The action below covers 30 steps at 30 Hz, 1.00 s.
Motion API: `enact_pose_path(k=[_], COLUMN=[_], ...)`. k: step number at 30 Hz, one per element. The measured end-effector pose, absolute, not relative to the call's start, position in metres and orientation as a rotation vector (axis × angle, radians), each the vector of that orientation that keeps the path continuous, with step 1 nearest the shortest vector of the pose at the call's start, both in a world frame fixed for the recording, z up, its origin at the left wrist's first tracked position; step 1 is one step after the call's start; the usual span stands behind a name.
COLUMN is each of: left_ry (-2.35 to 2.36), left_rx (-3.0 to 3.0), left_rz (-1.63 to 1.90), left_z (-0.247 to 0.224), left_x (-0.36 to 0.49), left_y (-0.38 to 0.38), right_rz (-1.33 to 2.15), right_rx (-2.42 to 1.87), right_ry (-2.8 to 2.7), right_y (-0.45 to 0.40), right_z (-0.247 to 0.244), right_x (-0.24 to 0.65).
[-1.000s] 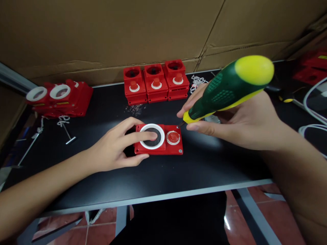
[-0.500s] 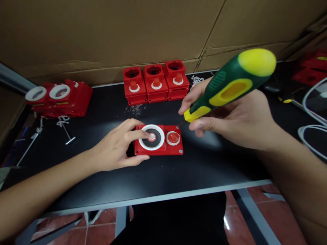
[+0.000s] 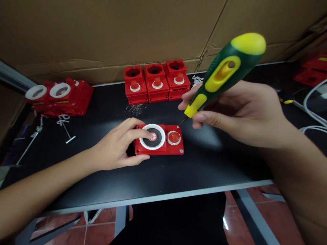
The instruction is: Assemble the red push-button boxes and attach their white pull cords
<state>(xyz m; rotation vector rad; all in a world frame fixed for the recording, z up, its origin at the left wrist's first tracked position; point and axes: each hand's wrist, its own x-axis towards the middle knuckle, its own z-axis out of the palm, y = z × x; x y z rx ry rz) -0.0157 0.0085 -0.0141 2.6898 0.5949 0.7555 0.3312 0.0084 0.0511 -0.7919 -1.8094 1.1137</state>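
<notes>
My left hand (image 3: 121, 144) grips the left end of a red box (image 3: 167, 149) lying flat on the black table. Its thumb presses along the near side, one finger rests on the black round face inside a white ring (image 3: 163, 137), and other fingers lie at the far side. My right hand (image 3: 240, 112) is closed around a green and yellow screwdriver (image 3: 219, 75), held tilted with its handle up. The screwdriver's tip meets a screw (image 3: 178, 127) at the box's far right corner. Another screw (image 3: 181, 150) sits at the near right corner, beside a red round button (image 3: 174, 137).
Three red boxes (image 3: 157, 83) stand along the back, with dark crumbs (image 3: 136, 109) before them. More red boxes (image 3: 74, 98) are at left, near a small metal hammer (image 3: 68, 135). White cables (image 3: 314, 109) loop at right. Cardboard (image 3: 114, 34) walls the back.
The screwdriver has turned in my right hand, and its handle now stands more upright and further left. My left hand and the red box stay nearly in place.
</notes>
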Motion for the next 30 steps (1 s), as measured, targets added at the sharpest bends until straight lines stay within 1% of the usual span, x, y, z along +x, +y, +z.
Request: enact_pose_path(k=[4, 8, 10, 12, 15, 18, 25, 30], left_ry=[0.599, 0.595, 0.593, 0.602, 0.608, 0.595, 0.606, 0.594], left_rx=[2.685, 2.689, 2.688, 2.679, 2.661, 2.653, 2.642, 2.671], left_rz=[0.752, 0.761, 0.764, 0.757, 0.755, 0.765, 0.769, 0.758], left_z=[-0.014, -0.014, -0.014, -0.013, -0.013, -0.012, -0.011, -0.012], left_x=[-0.015, -0.015, -0.015, -0.015, -0.015, -0.015, -0.015, -0.015], left_y=[0.009, 0.008, 0.008, 0.008, 0.009, 0.009, 0.009, 0.009], right_rz=[0.942, 0.86, 0.897, 1.008, 1.18, 1.248, 1.165, 1.123], right_rx=[-0.779, -0.765, -0.715, -0.69, -0.79, -0.835, -0.806, -0.795], right_ry=[-1.824, -1.868, -1.89, -1.885, -1.874, -1.854, -1.917, -1.814], right_y=[0.016, 0.022, 0.022, 0.02, 0.015, 0.011, 0.015, 0.017], right_z=[0.043, 0.035, 0.036, 0.043, 0.058, 0.067, 0.061, 0.046], right_x=[0.329, 0.328, 0.33, 0.332, 0.337, 0.339, 0.337, 0.326])
